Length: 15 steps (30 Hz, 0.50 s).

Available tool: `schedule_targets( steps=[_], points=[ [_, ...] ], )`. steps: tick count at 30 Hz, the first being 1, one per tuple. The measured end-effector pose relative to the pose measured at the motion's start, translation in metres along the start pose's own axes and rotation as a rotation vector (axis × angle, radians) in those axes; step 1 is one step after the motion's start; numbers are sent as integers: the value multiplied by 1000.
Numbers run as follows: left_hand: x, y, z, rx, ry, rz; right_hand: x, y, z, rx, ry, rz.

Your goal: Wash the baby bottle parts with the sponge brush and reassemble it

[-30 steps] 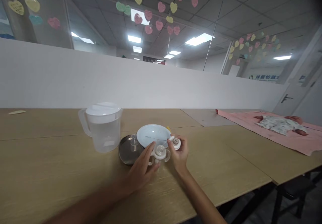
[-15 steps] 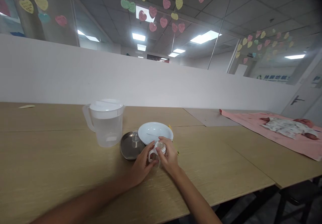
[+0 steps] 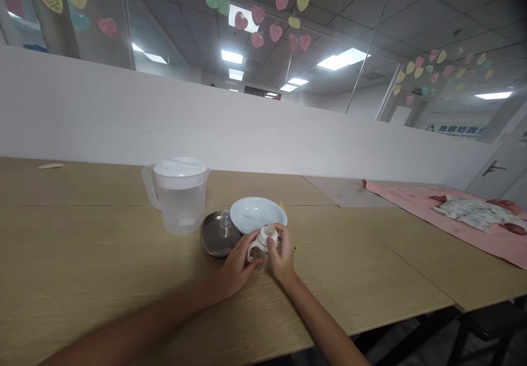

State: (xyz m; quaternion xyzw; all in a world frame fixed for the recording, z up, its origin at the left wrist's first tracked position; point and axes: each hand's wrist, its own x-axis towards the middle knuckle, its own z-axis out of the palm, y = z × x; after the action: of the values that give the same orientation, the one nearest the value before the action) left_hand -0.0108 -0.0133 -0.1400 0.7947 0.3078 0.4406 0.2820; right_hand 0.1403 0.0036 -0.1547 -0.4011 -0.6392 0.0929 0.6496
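A small white baby bottle (image 3: pixel 261 243) with side handles and a teat on top stands on the wooden table (image 3: pixel 102 267). My left hand (image 3: pixel 236 264) wraps round its lower part and handle. My right hand (image 3: pixel 281 256) grips its top ring from the right, fingers curled. Just behind the bottle lies a white bowl (image 3: pixel 258 215). To its left is a round steel dish (image 3: pixel 214 237) with a clear cap (image 3: pixel 224 221) in it.
A clear lidded pitcher of water (image 3: pixel 179 195) stands left of the dish. A baby doll (image 3: pixel 480 210) lies on a pink cloth (image 3: pixel 415 201) at the far right. A white partition runs behind the table. The table's front edge falls away at lower right.
My right hand has brought the teat ring from beside the bowl onto the bottle top. Both hands have closed round the bottle.
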Motion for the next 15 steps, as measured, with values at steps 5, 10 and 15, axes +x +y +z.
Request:
schedule_targets(
  steps=[5,10,15],
  points=[
    [0,3,0,-15,2,12,0,2,-2,48,-38,0],
    [0,2,0,-16,6,5,5,0,-2,40,23,-11],
    [-1,0,2,9,-11,11,5,1,4,40,44,-26]
  ],
)
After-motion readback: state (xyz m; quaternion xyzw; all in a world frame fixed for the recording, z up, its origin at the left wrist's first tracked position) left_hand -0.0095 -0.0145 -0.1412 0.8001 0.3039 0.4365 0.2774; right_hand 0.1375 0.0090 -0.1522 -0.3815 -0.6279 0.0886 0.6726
